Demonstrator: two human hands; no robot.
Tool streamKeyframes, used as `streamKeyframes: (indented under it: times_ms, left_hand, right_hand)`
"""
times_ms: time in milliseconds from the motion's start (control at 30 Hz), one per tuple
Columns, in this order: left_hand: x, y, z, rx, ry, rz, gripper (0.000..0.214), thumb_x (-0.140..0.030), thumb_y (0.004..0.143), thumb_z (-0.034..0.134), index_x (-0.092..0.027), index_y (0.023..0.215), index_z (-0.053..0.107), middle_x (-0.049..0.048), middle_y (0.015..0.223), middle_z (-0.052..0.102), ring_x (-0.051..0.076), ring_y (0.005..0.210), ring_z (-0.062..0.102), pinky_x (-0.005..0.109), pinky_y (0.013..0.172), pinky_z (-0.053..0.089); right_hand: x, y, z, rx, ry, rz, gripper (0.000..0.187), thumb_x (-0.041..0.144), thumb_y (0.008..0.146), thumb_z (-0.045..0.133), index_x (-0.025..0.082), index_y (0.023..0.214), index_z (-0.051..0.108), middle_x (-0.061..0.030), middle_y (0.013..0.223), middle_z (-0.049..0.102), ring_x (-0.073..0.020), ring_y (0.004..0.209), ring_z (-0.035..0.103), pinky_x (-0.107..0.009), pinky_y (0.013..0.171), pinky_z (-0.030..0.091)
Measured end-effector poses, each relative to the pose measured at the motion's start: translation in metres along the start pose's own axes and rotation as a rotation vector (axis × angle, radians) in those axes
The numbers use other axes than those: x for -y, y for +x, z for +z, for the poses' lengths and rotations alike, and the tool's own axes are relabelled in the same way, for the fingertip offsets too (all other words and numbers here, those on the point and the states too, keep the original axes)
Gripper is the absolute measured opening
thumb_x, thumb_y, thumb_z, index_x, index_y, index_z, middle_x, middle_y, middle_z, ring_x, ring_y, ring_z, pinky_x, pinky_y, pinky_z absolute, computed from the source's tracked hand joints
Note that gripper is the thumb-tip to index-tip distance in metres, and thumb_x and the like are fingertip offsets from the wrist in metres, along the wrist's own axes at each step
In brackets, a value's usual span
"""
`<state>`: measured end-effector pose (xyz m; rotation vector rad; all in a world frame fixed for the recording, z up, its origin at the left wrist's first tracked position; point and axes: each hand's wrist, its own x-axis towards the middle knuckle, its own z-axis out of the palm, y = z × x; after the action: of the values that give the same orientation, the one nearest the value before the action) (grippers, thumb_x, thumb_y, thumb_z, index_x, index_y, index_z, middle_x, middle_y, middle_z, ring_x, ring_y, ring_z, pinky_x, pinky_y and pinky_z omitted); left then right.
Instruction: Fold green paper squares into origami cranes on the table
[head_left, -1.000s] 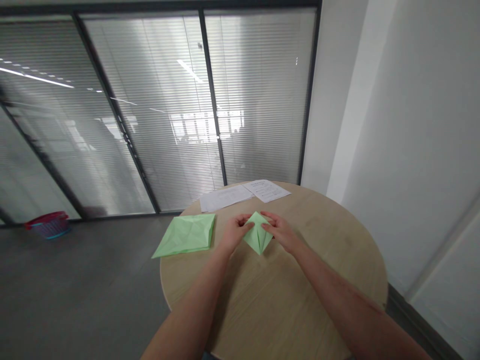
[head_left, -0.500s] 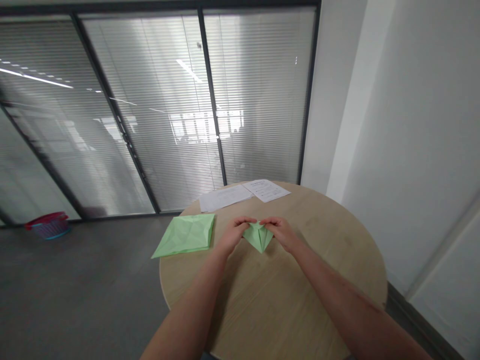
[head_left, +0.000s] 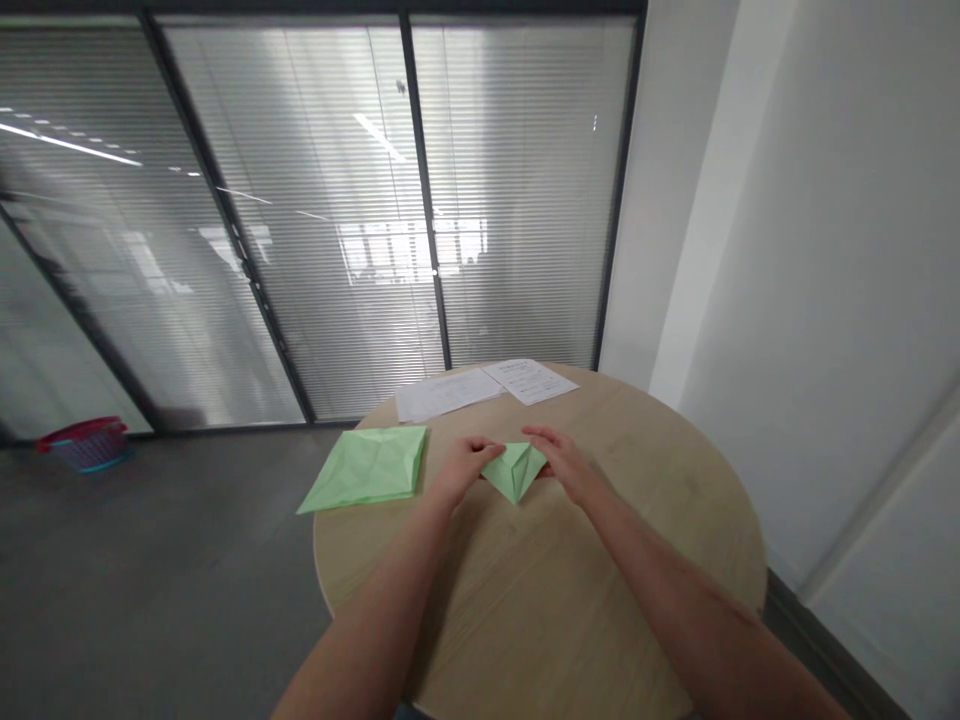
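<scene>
The desk [head_left: 570, 600] lies under both hands, with a flat green sheet [head_left: 366, 465] left of the left hand [head_left: 461, 465] and white papers [head_left: 480, 387] beyond. Between the hands lies the folded green paper [head_left: 514, 470]; the left hand pinches its corner and the right hand [head_left: 559, 462] presses it with fingers spread.

Corners of green fold [head_left: 514, 468] hidden under left hand [head_left: 459, 466], right hand [head_left: 564, 464]

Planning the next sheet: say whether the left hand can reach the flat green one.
Probably yes: the flat green sheet lies just beside the left hand, only bare table between them.
</scene>
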<state>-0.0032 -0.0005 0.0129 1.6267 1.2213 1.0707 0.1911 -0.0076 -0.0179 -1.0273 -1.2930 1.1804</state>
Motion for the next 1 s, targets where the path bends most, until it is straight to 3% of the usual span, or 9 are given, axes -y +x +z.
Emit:
streamKeyframes:
  times_ms: [100, 200, 467, 600, 700, 867, 1000]
  left_hand:
    - [0.003, 0.003, -0.001, -0.023, 0.047, 0.066, 0.027, -0.039, 0.069, 0.072, -0.013, 0.071, 0.072, 0.001, 0.06, 0.062, 0.012, 0.055, 0.049, 0.023, 0.052, 0.037]
    - [0.005, 0.005, -0.001, -0.022, 0.061, 0.114, 0.027, -0.041, 0.07, 0.071, -0.014, 0.07, 0.072, 0.0015, 0.063, 0.064, 0.013, 0.058, 0.051, 0.023, 0.054, 0.037]
    - [0.004, 0.004, -0.001, -0.011, 0.064, 0.115, 0.04, -0.052, 0.077, 0.062, -0.015, 0.061, 0.065, -0.0021, 0.052, 0.052, 0.011, 0.05, 0.042, 0.023, 0.048, 0.03]
    - [0.005, 0.006, -0.001, -0.072, 0.147, 0.138, 0.037, -0.048, 0.077, 0.062, -0.014, 0.06, 0.066, -0.0018, 0.053, 0.053, 0.011, 0.051, 0.042, 0.023, 0.049, 0.028]
    - [0.006, 0.006, -0.001, -0.069, 0.142, 0.124, 0.037, -0.048, 0.076, 0.063, -0.014, 0.063, 0.069, -0.0004, 0.055, 0.057, 0.012, 0.053, 0.046, 0.023, 0.049, 0.03]
    - [0.006, 0.001, 0.0, 0.098, -0.082, -0.032, 0.04, -0.052, 0.074, 0.069, -0.013, 0.083, 0.072, 0.0048, 0.071, 0.068, 0.015, 0.059, 0.059, 0.026, 0.055, 0.046]
    - [0.006, -0.002, -0.002, 0.208, -0.103, -0.092, 0.039, -0.051, 0.072, 0.073, -0.013, 0.077, 0.07, 0.005, 0.067, 0.067, 0.013, 0.055, 0.059, 0.025, 0.056, 0.049]
  right_hand:
    - [-0.004, 0.002, -0.002, 0.087, -0.018, 0.021, 0.041, 0.053, 0.075, 0.066, 0.017, 0.095, 0.07, -0.0058, 0.087, 0.07, -0.0173, 0.073, 0.063, -0.029, 0.063, 0.052]
    - [-0.008, 0.004, -0.002, 0.104, -0.064, 0.004, 0.042, 0.054, 0.073, 0.068, 0.015, 0.088, 0.071, -0.0048, 0.08, 0.07, -0.0151, 0.066, 0.061, -0.027, 0.062, 0.048]
    - [-0.011, 0.006, -0.003, 0.073, -0.067, -0.006, 0.042, 0.053, 0.073, 0.069, 0.013, 0.087, 0.071, -0.0057, 0.079, 0.07, -0.0148, 0.064, 0.06, -0.027, 0.062, 0.047]
    - [-0.006, 0.001, 0.001, 0.114, -0.037, 0.075, 0.043, 0.054, 0.073, 0.069, 0.017, 0.094, 0.072, -0.0056, 0.084, 0.072, -0.0168, 0.068, 0.063, -0.029, 0.061, 0.05]
    - [-0.002, -0.001, 0.002, 0.144, -0.075, 0.056, 0.042, 0.054, 0.072, 0.07, 0.017, 0.092, 0.073, -0.0054, 0.082, 0.072, -0.0164, 0.067, 0.062, -0.027, 0.061, 0.048]
    - [-0.003, 0.005, -0.004, 0.043, -0.092, -0.03, 0.041, 0.053, 0.07, 0.071, 0.015, 0.084, 0.071, -0.0056, 0.078, 0.072, -0.0155, 0.065, 0.061, -0.026, 0.062, 0.045]
    - [-0.006, 0.011, -0.008, -0.036, -0.026, -0.029, 0.038, 0.053, 0.071, 0.07, 0.017, 0.086, 0.071, -0.0055, 0.08, 0.072, -0.0172, 0.067, 0.062, -0.029, 0.064, 0.048]
